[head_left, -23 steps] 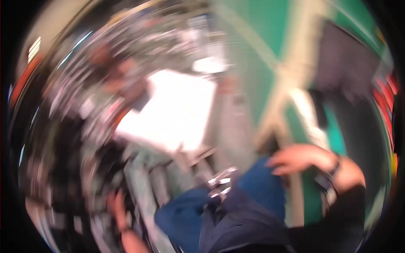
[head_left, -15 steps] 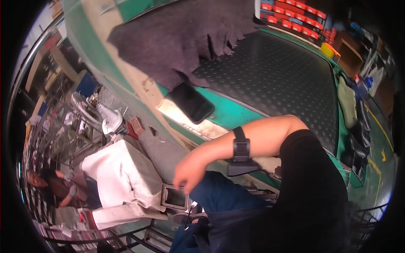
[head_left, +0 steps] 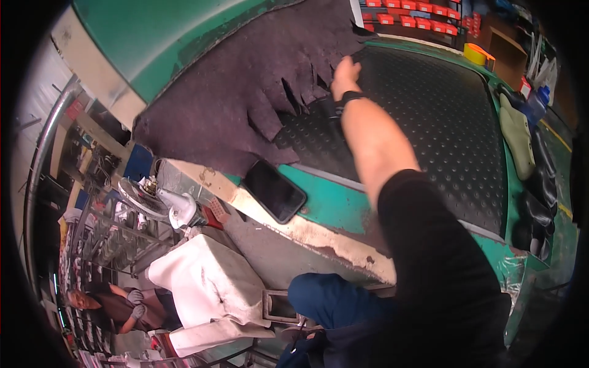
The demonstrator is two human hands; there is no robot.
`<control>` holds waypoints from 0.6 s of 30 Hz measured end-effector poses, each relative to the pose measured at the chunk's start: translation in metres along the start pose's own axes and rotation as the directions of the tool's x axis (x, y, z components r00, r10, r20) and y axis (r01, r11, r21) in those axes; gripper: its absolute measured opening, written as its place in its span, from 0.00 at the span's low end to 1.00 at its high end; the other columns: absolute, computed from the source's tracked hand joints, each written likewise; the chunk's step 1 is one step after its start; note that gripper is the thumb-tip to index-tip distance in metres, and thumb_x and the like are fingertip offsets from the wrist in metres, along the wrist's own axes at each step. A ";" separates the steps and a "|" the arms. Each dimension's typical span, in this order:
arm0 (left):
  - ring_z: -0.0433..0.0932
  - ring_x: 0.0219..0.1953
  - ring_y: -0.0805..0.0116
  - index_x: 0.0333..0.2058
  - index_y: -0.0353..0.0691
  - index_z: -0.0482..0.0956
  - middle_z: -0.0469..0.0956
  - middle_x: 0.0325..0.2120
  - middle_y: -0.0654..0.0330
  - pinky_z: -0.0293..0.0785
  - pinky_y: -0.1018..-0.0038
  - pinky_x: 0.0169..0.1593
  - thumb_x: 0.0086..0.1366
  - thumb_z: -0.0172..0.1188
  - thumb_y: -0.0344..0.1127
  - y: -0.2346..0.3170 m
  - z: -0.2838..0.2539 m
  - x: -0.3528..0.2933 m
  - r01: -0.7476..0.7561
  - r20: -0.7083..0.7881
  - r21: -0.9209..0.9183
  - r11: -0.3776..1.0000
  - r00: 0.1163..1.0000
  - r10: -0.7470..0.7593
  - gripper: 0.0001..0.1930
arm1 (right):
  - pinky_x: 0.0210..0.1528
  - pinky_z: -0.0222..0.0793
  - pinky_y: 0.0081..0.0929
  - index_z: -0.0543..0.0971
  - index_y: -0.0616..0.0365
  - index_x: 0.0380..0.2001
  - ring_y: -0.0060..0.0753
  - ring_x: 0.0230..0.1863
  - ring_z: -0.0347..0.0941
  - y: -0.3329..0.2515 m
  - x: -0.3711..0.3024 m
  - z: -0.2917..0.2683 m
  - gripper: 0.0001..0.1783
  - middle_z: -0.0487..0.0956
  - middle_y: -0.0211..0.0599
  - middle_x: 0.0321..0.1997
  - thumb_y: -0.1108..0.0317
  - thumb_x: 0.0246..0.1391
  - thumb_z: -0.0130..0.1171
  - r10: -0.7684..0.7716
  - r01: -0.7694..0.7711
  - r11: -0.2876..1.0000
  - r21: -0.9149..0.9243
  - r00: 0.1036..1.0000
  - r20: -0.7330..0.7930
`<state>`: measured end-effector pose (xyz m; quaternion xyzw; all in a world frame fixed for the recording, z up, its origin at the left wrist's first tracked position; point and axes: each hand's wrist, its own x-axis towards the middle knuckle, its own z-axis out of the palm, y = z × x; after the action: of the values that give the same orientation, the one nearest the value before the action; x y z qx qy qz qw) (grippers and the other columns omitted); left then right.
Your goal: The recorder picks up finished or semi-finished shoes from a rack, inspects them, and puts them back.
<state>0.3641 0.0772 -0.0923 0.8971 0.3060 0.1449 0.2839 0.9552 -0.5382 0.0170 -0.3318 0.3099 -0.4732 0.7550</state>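
Observation:
My right hand (head_left: 347, 78) reaches far across the bench, over the boundary between a dark purple-brown leather hide (head_left: 227, 98) and a black studded mat (head_left: 423, 129). Its fingers are foreshortened and smeared, so whether they grip anything is unclear. A black strap (head_left: 351, 97) circles the wrist, with a dark box-like piece under it. The hide has a ragged, slit edge lying over the mat. A black phone (head_left: 274, 191) rests on the bench's near edge, just below the hide's lower corner. My left hand is out of view.
A green machine body (head_left: 141, 37) rises at upper left. White cloth (head_left: 208, 279) drapes over something beside my knee (head_left: 325, 297). Beyond it are a fan (head_left: 144, 197) and a gloved co-worker (head_left: 138, 306). Orange tape (head_left: 475, 54) and a light green pad (head_left: 515, 129) lie along the right side.
My right hand has swung up and away from beside my knee, out over the mat and the hide's edge. The view has shifted, showing more of the green machine.

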 end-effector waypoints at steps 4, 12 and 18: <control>0.82 0.41 0.60 0.47 0.34 0.83 0.84 0.39 0.47 0.77 0.65 0.47 0.67 0.59 0.44 0.009 0.007 -0.006 0.035 0.060 0.034 0.999 0.998 -0.037 0.18 | 0.52 0.73 0.42 0.79 0.59 0.50 0.42 0.50 0.77 0.095 -0.076 0.070 0.20 0.80 0.44 0.52 0.61 0.66 0.42 0.173 0.377 0.774 -0.508 0.647 0.743; 0.82 0.43 0.59 0.48 0.36 0.82 0.83 0.41 0.46 0.77 0.66 0.48 0.68 0.58 0.43 0.006 0.005 -0.021 0.116 0.106 0.129 0.985 0.986 -0.130 0.18 | 0.62 0.67 0.36 0.76 0.56 0.59 0.38 0.59 0.73 0.116 -0.200 0.073 0.24 0.76 0.41 0.61 0.56 0.67 0.45 0.218 0.886 0.339 -0.318 0.255 0.942; 0.81 0.44 0.58 0.49 0.37 0.82 0.83 0.42 0.46 0.76 0.66 0.49 0.69 0.58 0.43 -0.014 -0.003 -0.035 0.200 0.123 0.164 0.966 0.968 -0.221 0.18 | 0.66 0.64 0.31 0.78 0.56 0.59 0.32 0.61 0.72 0.135 -0.171 0.103 0.26 0.76 0.36 0.63 0.52 0.65 0.53 -0.038 0.973 0.227 0.024 -0.016 0.999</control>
<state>0.3295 0.0658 -0.1015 0.8862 0.3891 0.0272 0.2502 1.0427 -0.3147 -0.0033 -0.9068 -0.1917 -0.2918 0.2360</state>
